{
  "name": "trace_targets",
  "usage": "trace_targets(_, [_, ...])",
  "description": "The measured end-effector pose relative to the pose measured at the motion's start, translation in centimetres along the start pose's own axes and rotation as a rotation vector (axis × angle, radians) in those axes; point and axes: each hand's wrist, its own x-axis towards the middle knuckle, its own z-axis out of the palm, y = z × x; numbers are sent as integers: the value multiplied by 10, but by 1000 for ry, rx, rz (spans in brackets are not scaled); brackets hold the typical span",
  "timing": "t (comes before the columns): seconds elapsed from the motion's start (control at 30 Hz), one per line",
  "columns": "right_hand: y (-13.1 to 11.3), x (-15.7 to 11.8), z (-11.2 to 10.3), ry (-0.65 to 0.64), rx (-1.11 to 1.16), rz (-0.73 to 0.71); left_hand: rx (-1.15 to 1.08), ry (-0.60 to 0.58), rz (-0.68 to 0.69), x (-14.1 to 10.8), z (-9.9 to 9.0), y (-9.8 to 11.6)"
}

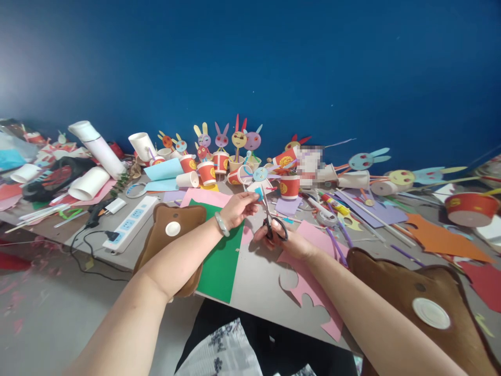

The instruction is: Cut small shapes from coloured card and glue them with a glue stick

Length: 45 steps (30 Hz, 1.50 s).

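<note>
A small piece of blue paper (259,194) is pinched in my left hand (239,208), which wears a pale bangle on its wrist. Black-handled scissors (269,222) are in my right hand (282,236), their blades pointing up and away beside the blue piece. Whether the blades touch the paper is too small to tell. Green paper (223,256) lies beneath and beside my left forearm. Pink paper with rounded cut-outs (313,282) lies under my right forearm.
Brown cushions (168,250) flank the work area. A white power strip (131,224) with cables is at the left. Paper cups (221,163) with rabbit faces stand along the blue wall. Orange paper (442,237), straws and scraps cover the right side.
</note>
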Motion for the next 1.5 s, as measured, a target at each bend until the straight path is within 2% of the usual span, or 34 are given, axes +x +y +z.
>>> trace_targets(0.1, [2,2,-1,72,-2,-8,-10,7,16,0,1,0])
trace_targets(0.27, [5,4,0,195,132,15,-1,22,34,0,1,0])
trace_targets(0.57, [-2,3,10,77,285,-63,27,-23,40,1,0,-4])
trace_targets(0.8, [-1,2,11,73,319,-56,25,-52,46,3,-2,-6])
trace_targets(1.5, [3,3,9,97,289,-47,11,-46,48,3,-2,-6])
